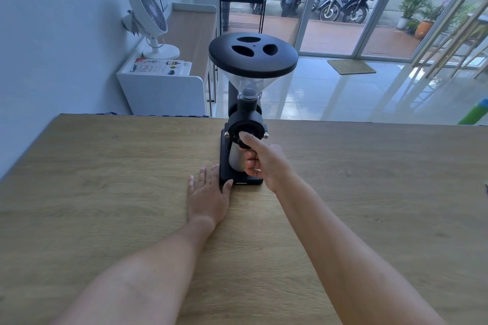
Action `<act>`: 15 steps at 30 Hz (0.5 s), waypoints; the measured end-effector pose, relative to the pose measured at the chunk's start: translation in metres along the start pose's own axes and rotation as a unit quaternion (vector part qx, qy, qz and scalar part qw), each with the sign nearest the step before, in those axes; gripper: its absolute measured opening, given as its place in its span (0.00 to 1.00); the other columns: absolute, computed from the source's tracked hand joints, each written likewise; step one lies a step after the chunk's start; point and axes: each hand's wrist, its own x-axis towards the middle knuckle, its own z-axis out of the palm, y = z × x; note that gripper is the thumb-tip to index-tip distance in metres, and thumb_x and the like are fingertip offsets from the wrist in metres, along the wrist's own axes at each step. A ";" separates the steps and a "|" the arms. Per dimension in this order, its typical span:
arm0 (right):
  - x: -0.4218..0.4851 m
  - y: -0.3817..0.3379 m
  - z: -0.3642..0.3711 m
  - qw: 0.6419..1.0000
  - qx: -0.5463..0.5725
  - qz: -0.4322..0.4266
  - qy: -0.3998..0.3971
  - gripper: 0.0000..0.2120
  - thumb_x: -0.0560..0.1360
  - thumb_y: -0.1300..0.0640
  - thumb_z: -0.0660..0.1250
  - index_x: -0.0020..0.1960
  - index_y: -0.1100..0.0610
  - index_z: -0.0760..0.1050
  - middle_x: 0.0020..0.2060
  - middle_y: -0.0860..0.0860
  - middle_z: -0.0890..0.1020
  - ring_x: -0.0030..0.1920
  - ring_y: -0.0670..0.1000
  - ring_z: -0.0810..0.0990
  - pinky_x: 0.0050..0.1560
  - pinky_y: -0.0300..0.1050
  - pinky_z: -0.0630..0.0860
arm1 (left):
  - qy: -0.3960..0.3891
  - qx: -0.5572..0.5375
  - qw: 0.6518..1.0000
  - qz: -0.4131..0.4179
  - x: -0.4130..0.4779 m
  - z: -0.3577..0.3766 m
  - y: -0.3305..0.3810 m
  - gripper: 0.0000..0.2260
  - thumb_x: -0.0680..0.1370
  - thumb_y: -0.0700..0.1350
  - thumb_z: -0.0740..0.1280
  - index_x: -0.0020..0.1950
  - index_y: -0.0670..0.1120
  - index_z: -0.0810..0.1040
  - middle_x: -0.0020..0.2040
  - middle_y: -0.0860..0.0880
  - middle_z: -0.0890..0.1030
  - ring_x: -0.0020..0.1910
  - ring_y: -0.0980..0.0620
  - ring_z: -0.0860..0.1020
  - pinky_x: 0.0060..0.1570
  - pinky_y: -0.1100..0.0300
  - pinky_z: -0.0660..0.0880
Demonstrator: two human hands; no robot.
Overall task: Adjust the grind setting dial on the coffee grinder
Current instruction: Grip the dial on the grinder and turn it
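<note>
A black coffee grinder stands upright at the far middle of the wooden table, with a clear funnel hopper under a black lid. Its round grind dial faces me on the front. My right hand grips the dial's knob, thumb on top and fingers curled beneath, hiding most of the metal cup under the dial. My left hand lies flat on the table, fingers apart, its thumb touching the grinder's base at the left corner.
A white fan and magazines sit on a white cabinet beyond the table's far left edge. Glass doors, a doormat and parked scooters lie behind the grinder. The table extends widely to both sides.
</note>
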 end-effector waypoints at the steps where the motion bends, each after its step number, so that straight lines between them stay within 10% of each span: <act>1: 0.000 0.000 0.000 1.000 0.002 -0.001 0.001 0.20 0.70 0.46 0.77 0.51 0.60 0.81 0.27 0.47 0.75 0.26 0.46 0.71 0.32 0.39 0.74 | 0.000 0.000 1.000 0.000 0.000 0.000 0.000 0.30 0.81 0.63 0.44 0.80 0.52 0.47 0.81 0.46 0.53 0.79 0.52 0.45 0.78 0.48 0.42; 15: 0.000 -0.003 0.002 1.000 -0.018 -0.007 0.020 0.15 0.69 0.49 0.79 0.43 0.58 0.78 0.29 0.50 0.72 0.26 0.46 0.69 0.34 0.40 0.71 | -0.001 0.008 1.000 -0.001 0.000 -0.001 0.000 0.30 0.81 0.63 0.43 0.80 0.52 0.46 0.81 0.46 0.53 0.80 0.52 0.45 0.78 0.48 0.42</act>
